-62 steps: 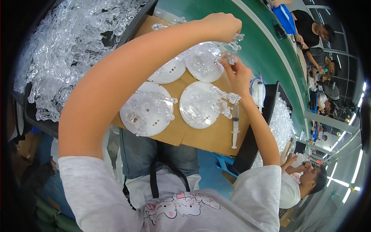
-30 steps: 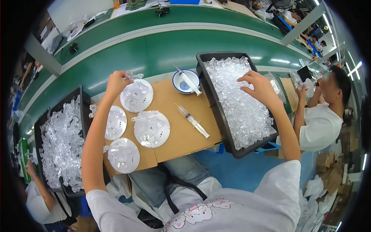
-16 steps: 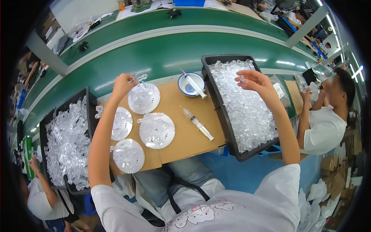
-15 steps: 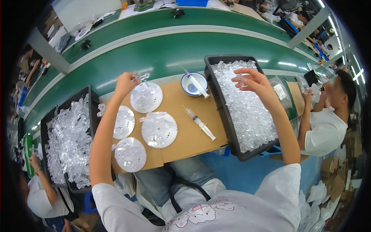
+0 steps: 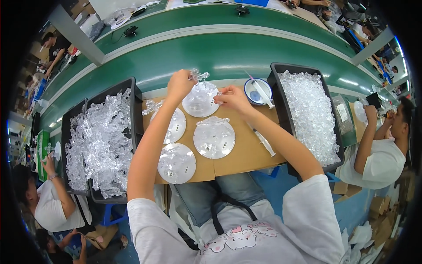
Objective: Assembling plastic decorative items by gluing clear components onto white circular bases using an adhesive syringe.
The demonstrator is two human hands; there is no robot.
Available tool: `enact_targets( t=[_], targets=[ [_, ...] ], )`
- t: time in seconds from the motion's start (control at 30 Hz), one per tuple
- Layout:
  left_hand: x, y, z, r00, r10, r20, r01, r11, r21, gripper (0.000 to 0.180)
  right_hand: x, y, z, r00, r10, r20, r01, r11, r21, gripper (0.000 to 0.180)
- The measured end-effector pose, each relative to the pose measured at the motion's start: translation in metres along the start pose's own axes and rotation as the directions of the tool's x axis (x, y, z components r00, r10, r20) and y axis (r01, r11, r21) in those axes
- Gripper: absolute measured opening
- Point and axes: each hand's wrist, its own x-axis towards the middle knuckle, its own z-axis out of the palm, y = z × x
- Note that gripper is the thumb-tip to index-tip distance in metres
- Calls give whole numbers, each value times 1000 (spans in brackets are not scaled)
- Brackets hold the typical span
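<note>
My left hand is closed on a clear branched plastic piece above the far edge of a round white disc. In the fingertips of my right hand is a small clear plastic piece, held by that disc's right side. Three more white discs, the middle one, the left one and the near one, lie on the brown cardboard with clear pieces on them. My left forearm partly hides the left and near discs.
Black bins with clear plastic pieces stand at left and right. A blue-rimmed white bowl holds a syringe; another syringe lies under my right forearm. Co-workers sit at left and right.
My right hand has moved left from over the right bin to the far disc, carrying the small clear piece. My left hand keeps its piece at that disc. The whole view has shifted.
</note>
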Motion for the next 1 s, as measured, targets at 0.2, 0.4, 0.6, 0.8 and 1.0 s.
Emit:
enact_targets(
  t=[0.2,0.4,0.6,0.8,1.0],
  targets=[
    [-2,-16,12,998,-41,-46,38,997,-63,26,6,10,7,961,-274,-44,238,897,-373,27],
    [-3,-15,22,987,-48,-153,29,992,-123,40,12,23,10,937,-347,-45,296,854,-427,24],
    [2,-14,13,1000,-11,9,12,998,-69,39,13,23,11,793,-602,98,453,474,-755,22],
    [4,-16,13,1000,-2,-10,1,999,-49,32,16,23,10,797,-596,102,495,547,-675,21],
    [1,-14,12,1000,-2,-25,-1,997,-81,22,8,31,15,755,-652,70,511,519,-686,17]
  ],
)
